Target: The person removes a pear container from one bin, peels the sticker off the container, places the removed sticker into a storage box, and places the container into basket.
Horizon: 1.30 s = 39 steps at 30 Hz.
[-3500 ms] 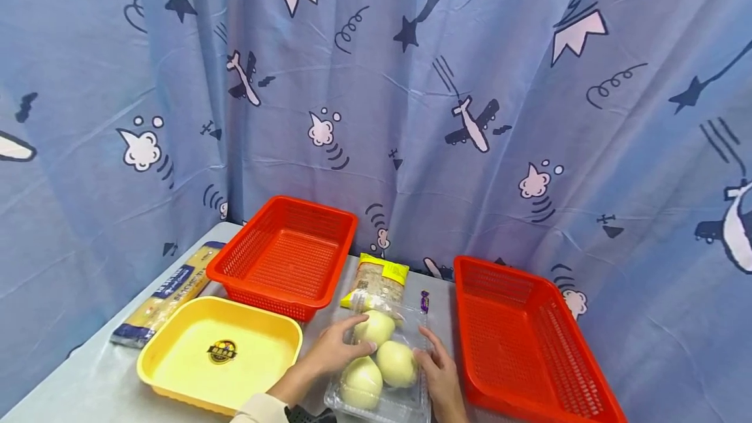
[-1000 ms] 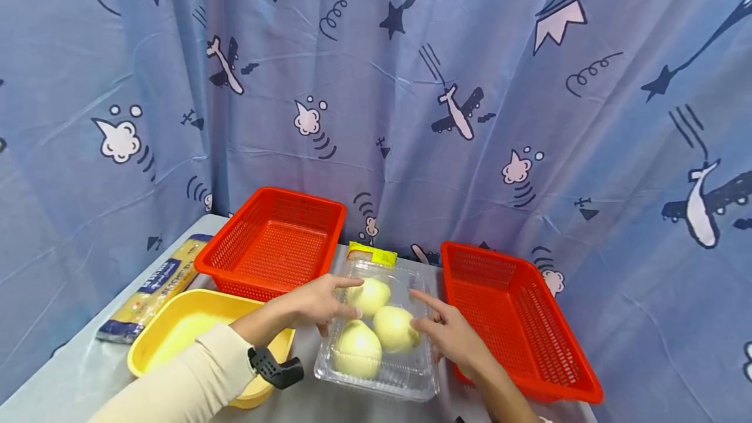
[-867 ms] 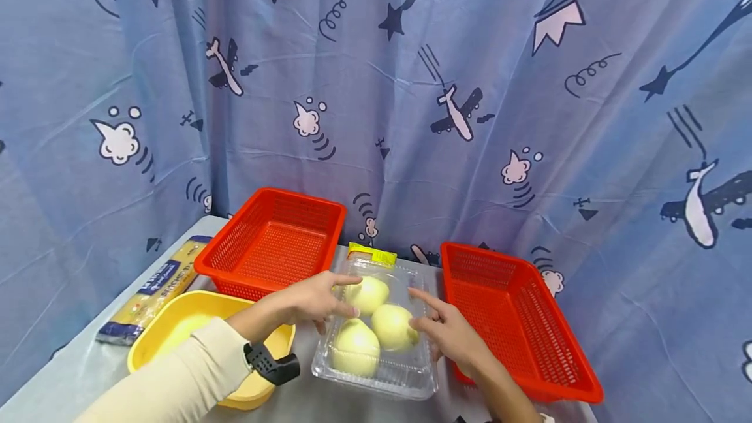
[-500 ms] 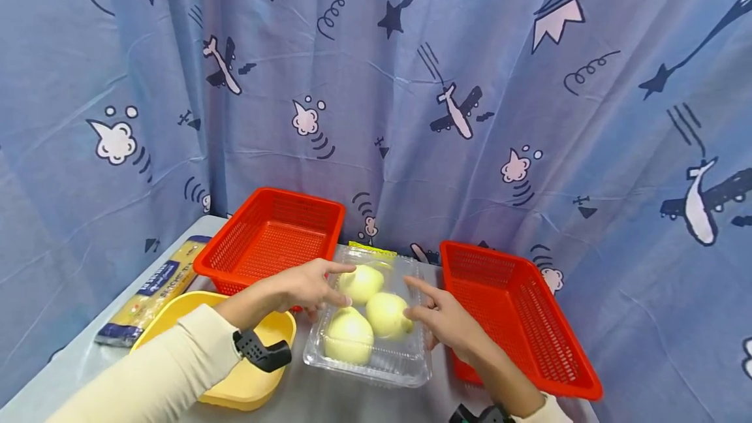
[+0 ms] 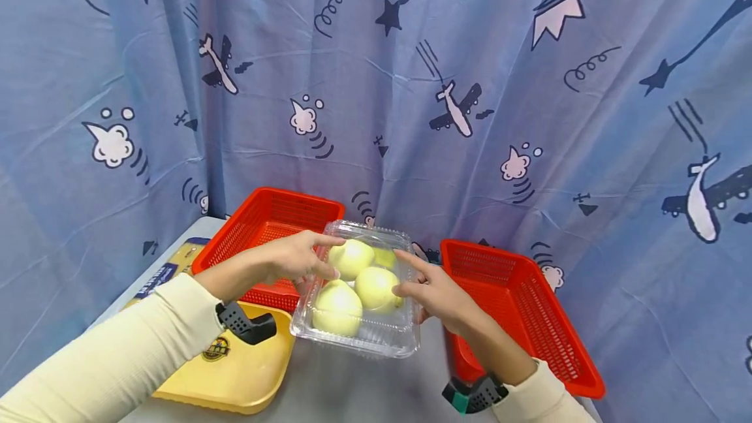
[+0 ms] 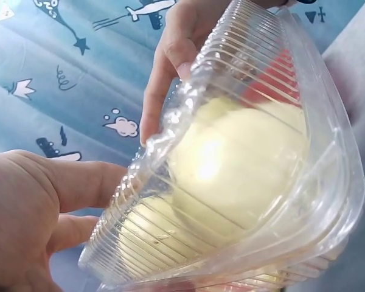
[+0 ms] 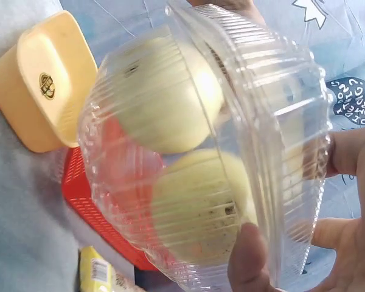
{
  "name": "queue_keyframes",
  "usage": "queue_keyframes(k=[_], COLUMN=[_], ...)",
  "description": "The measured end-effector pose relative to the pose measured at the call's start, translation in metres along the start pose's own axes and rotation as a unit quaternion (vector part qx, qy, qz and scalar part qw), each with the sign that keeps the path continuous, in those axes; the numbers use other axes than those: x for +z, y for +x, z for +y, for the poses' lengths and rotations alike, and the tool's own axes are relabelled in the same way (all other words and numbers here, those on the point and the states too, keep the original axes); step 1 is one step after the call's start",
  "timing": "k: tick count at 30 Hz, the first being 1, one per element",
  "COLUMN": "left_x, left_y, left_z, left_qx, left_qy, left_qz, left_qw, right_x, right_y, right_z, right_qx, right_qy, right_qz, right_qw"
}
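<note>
**Clamshell of 3 fruits held up between both hands**

We had the clear clamshell box (image 5: 358, 292) lifted off the table at frame centre, above the gap between the yellow tray (image 5: 235, 371) and the right red basket (image 5: 529, 318). Left hand (image 5: 288, 260) and right hand (image 5: 435, 292) pinched its 2 sides, fingers curled on the rim. Carry step, we judged; next needs a level, steady set-down. Fruit (image 5: 337, 299) type unclear thru ribbed plastic; pasta pkg (image 5: 158, 273) at left mostly hidden.

A big blue curtain (image 5: 411, 83) hangs behind a grey table (image 5: 346, 390). It has folds and drawings of planes, stars, clouds and crowns on it. The light is bright and even.
</note>
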<state>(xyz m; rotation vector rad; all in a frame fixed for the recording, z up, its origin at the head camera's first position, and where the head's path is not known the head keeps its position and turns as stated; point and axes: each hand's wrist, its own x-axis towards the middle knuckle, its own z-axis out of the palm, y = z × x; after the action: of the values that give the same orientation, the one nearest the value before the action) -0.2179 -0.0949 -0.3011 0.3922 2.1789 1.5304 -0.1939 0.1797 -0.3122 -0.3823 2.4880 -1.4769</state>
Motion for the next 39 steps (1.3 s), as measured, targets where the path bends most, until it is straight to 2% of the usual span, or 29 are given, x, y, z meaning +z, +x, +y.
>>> queue_keyframes(k=[14, 22, 30, 39], left_x=[-0.036, -0.056, -0.074, -0.095], left_y=[-0.006, 0.0, 0.007, 0.013], left_z=[0.015, 0.024, 0.02, 0.003], left_qx=[-0.01, -0.018, -0.032, -0.041], left_qy=[0.062, 0.087, 0.068, 0.061], left_qz=[0.039, 0.066, 0.077, 0.084], left_qw=[0.9973, 0.9939, 0.9942, 0.9938], right_x=[0.01, 0.017, 0.027, 0.044], right_y=[0.035, 0.057, 0.079, 0.104], right_z=[-0.021, -0.036, -0.046, -0.046], right_qx=[-0.026, -0.028, -0.022, -0.025], right_qy=[-0.011, -0.014, -0.018, -0.017], right_qz=[0.002, 0.007, -0.001, 0.004], right_qw=[1.0, 0.999, 1.0, 1.0])
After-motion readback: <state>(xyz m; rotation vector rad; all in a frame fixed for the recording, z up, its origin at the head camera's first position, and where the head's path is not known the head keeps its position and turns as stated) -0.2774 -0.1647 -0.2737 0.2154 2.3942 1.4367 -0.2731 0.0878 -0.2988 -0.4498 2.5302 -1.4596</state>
